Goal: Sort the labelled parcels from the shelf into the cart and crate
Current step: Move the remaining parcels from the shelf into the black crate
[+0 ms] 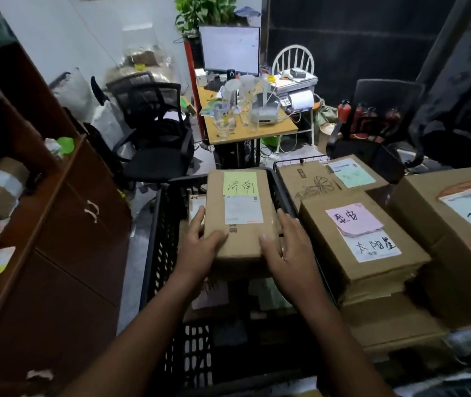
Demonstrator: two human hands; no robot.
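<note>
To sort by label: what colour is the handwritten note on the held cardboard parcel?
Light yellow-green paper note; best in head view.

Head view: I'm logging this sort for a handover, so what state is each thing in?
black crate: open-topped, parcels inside.
green-note parcel: closed, held above the black crate.
left hand: grips its left edge.
right hand: grips its right edge.
pink-note parcel: closed, lying atop a stack.
cabinet doors: shut.
monitor: lit.

Two hands (199,250) (288,253), one crate (161,247)
</note>
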